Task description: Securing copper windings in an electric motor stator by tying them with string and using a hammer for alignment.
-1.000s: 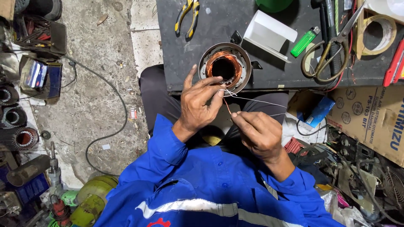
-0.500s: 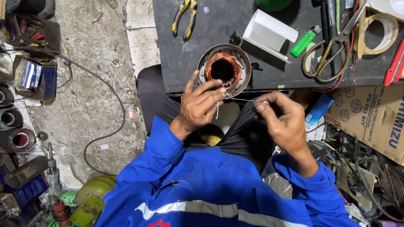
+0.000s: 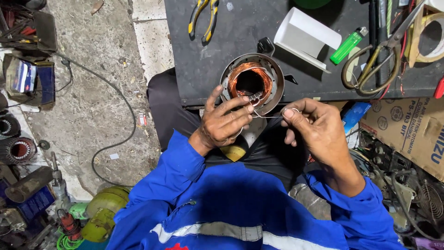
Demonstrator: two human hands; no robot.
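- Motor stator [image 3: 252,82] with copper windings sits at the near edge of the dark tabletop [image 3: 222,55], bore facing up, partly overhanging toward the person's lap.
- Left hand [image 3: 225,122] lies at 7 o'clock of the stator; fingers stretched toward the rim, thumb raised, fingertips [image 3: 245,99] pressing on the small wire ends at the lower rim of the winding.
- Right hand [image 3: 314,127] lies at 4 o'clock of the stator, just off the tabletop edge; thumb and forefinger pinched together on a thin wire [image 3: 270,116].
- The thin wire runs taut between the two hands, just below the stator rim.
- Yellow-handled pliers [image 3: 203,18] at 11 o'clock of the stator, well apart.
- White plastic tray [image 3: 305,37] at 1 o'clock, near the stator; green lighter [image 3: 349,45] just beside it to the right.
- Large scissors [image 3: 374,65] at 3 o'clock; tape roll [image 3: 428,34] beyond them at the far right.
- Cardboard box [image 3: 407,129] at 4 o'clock, below tabletop level.
- Black cable [image 3: 115,115] loops over the concrete floor at 9 o'clock.
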